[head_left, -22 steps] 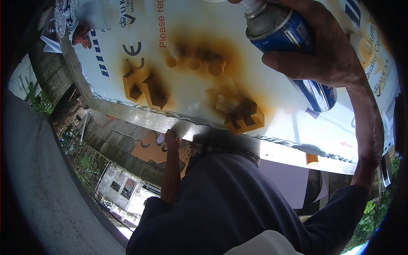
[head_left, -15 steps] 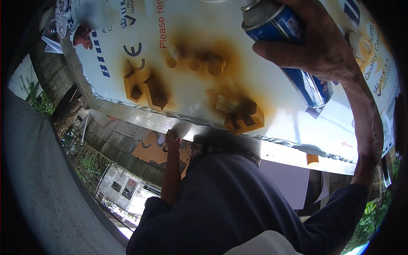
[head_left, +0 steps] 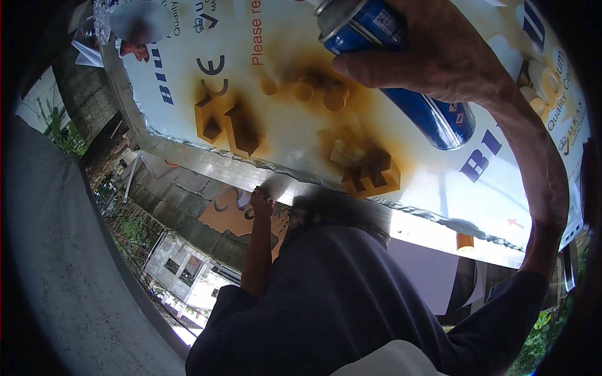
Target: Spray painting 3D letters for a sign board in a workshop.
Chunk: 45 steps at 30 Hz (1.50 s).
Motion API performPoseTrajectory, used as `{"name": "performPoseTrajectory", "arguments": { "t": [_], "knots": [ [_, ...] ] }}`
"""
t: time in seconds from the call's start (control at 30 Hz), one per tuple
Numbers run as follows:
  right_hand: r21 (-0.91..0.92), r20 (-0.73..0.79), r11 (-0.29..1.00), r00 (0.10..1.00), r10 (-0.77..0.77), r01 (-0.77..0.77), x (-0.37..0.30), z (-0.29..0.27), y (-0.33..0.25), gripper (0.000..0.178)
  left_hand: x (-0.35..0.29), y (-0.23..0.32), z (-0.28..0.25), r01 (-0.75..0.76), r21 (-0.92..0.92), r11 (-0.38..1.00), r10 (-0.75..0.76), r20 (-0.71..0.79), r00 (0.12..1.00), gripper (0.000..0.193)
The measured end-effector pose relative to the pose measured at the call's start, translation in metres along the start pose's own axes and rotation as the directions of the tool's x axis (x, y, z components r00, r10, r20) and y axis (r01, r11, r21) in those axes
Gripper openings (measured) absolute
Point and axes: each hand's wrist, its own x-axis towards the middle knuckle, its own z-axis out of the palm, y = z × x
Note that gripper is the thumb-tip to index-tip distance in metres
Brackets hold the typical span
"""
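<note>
Blue spray can [head_left: 433, 122] in your right hand [head_left: 439, 56], raised over the table [head_left: 301, 135]

Nearest you, your right hand wraps round the can's barrel, which tilts over the right part of the table, its top toward the upper edge of view; the nozzle is cut off, so whether a finger presses it cannot be told; the can looks stiff, smooth and easily lifted, perhaps slippery if wet, so the barrel below its shoulder seems the surest hold; your left hand [head_left: 261, 199] is at the table's near metal edge [head_left: 207, 164], fingers seemingly curled, though you cannot tell whether they grip; a short orange cylinder [head_left: 464, 242] is at that edge too; farther in lie angular yellow-brown blocks [head_left: 376, 178] and small discs [head_left: 335, 97], probably light, the colour perhaps tacky, so their sides look safer to hold; beyond the table, a pale building [head_left: 172, 266] shows.
</note>
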Motion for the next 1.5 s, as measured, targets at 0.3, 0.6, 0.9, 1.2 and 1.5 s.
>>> {"name": "performPoseTrajectory", "arguments": {
  "t": [0.3, 0.6, 0.9, 1.2, 1.5],
  "knots": [
    [0.35, 0.028, 0.931, 0.993, -0.119, 0.102, 0.012, 0.007, 0.023, 0.063, 0.006, 0.011, 0.001, 0.397, -0.84, 0.37, -0.548, 0.148, 0.823, 0.09],
    [0.167, 0.054, 0.986, 0.998, -0.012, 0.002, 0.001, -0.003, 0.016, 0.06, 0.005, -0.019, 0.007, 0.077, -0.159, 0.984, -0.077, 0.011, 0.997, 0.048],
    [0.099, 0.0, 0.994, 0.998, -0.056, 0.055, -0.009, 0.002, 0.015, 0.061, 0.006, -0.01, 0.009, 0.364, -0.599, 0.713, -0.402, 0.076, 0.912, 0.047],
    [0.152, -0.058, 0.965, 0.977, -0.207, 0.214, -0.015, 0.024, 0.026, 0.061, 0.011, -0.012, 0.007, 0.291, -0.337, 0.895, -0.295, 0.038, 0.955, 0.089],
    [0.117, -0.041, 0.981, 0.988, -0.148, 0.151, -0.02, 0.022, 0.017, 0.062, 0.009, -0.022, 0.005, 0.102, -0.278, 0.955, -0.096, 0.036, 0.995, 0.057]
  ]
}}
